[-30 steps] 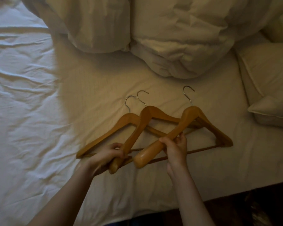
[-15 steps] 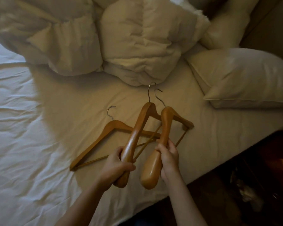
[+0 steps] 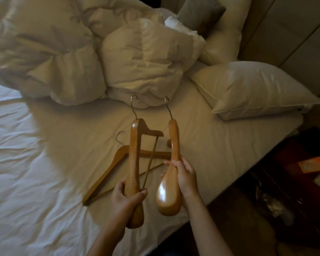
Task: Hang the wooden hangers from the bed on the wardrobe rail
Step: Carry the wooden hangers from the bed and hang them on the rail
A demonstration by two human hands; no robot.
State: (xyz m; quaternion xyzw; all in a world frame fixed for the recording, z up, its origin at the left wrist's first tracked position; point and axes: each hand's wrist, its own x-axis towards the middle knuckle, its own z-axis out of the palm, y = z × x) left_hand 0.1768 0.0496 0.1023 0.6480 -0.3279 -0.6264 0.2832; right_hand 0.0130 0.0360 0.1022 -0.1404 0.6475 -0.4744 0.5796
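Note:
My left hand [image 3: 125,197] grips one wooden hanger [image 3: 135,154] by its near shoulder, lifted above the bed with its metal hook pointing away from me. In my right hand [image 3: 185,177] is a second wooden hanger [image 3: 173,145], seen edge-on and gripped near its broad rounded end. A third wooden hanger [image 3: 107,172] lies flat on the white bed sheet [image 3: 35,163] beneath and to the left of the two raised ones. No wardrobe rail is in view.
A bunched duvet [image 3: 100,52] fills the back of the bed, with a pillow [image 3: 251,89] at the right by the padded headboard [image 3: 294,34]. The mattress edge runs diagonally at lower right. Beyond it is dark floor with an orange item [image 3: 312,164].
Both hands have lifted their hangers off the sheet and turned them upright, hooks away. The view has swung right, so the pillow and headboard now show. The third hanger stays flat.

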